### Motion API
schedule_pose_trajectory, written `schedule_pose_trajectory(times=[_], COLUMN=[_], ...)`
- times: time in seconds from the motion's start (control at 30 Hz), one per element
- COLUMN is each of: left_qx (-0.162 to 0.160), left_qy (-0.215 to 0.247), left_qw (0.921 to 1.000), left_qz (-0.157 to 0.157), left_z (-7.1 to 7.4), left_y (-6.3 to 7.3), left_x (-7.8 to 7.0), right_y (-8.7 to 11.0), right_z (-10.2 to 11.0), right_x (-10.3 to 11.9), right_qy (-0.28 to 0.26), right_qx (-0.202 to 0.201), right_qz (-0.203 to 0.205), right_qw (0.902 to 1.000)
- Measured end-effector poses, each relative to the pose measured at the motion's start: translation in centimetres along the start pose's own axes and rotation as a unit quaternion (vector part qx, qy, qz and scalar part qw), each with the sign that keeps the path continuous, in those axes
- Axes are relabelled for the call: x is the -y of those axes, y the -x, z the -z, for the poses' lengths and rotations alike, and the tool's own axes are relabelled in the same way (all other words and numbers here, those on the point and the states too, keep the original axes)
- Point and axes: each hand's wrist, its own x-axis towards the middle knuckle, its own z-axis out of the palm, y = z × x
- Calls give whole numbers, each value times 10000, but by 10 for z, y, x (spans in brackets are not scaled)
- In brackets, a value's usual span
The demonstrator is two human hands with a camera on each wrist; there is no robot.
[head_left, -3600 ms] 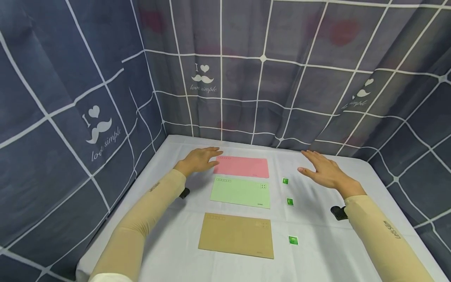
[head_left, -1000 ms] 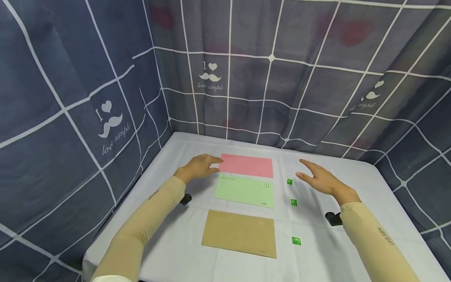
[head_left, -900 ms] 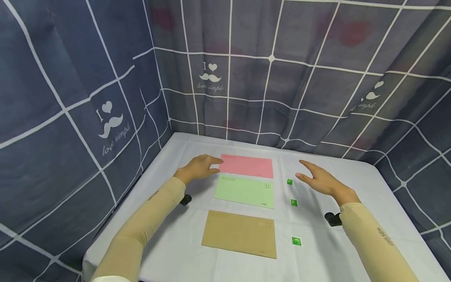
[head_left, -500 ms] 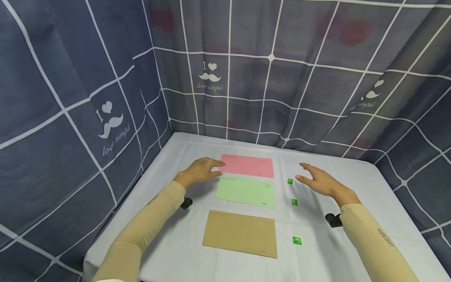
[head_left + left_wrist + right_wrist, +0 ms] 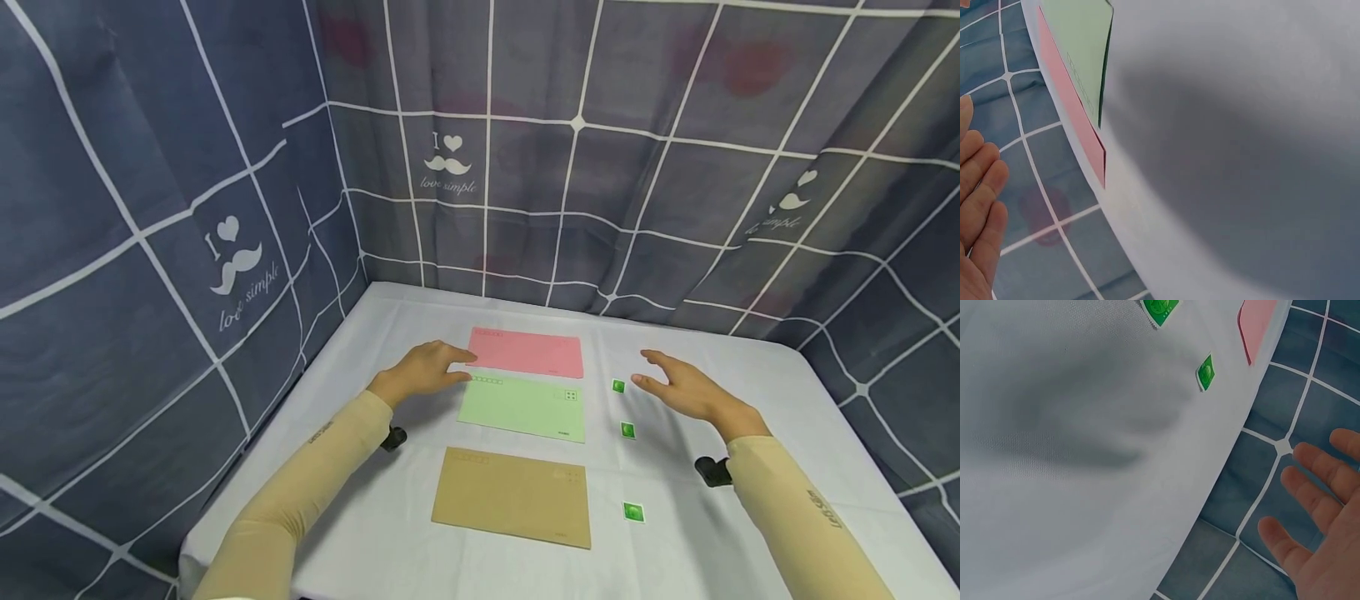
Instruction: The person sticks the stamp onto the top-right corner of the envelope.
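A pink envelope (image 5: 525, 352), a light green envelope (image 5: 521, 408) and a brown envelope (image 5: 512, 498) lie flat in a column, far to near. To their right lie three small green postage stamps, a far one (image 5: 618, 386), a middle one (image 5: 627, 430) and a near one (image 5: 633, 512). My left hand (image 5: 423, 369) hovers with relaxed fingers at the left ends of the pink and green envelopes, holding nothing. Right of the far stamp, my right hand (image 5: 686, 387) is raised over the cloth, fingers extended and nothing in it. In the right wrist view its fingers (image 5: 1310, 494) are spread apart.
A white cloth (image 5: 375, 517) covers the table. Dark grid-patterned curtains (image 5: 525, 167) stand close behind it and along both sides. A black wrist device (image 5: 712, 472) sits under the right forearm, and another (image 5: 393, 438) under the left.
Since the oldest frame the view has shifted slightly, and my left hand has sunk a little toward the near side. The right hand has dipped slightly. The envelopes and stamps lie as before.
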Motion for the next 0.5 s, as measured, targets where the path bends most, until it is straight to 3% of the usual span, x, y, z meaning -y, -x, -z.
schedule_pose_trajectory(times=[0.3, 0.5], left_qx=[143, 18], left_qy=[62, 48], left_qw=[9998, 9996], left_qz=[-153, -289], left_z=[-5, -9], left_y=[6, 7], left_x=[-9, -9], right_y=[-1, -1], right_z=[-5, -5], right_x=[0, 0], right_qy=[-12, 81], right_qx=[-97, -174], right_qz=[144, 174], right_qw=[9998, 9997])
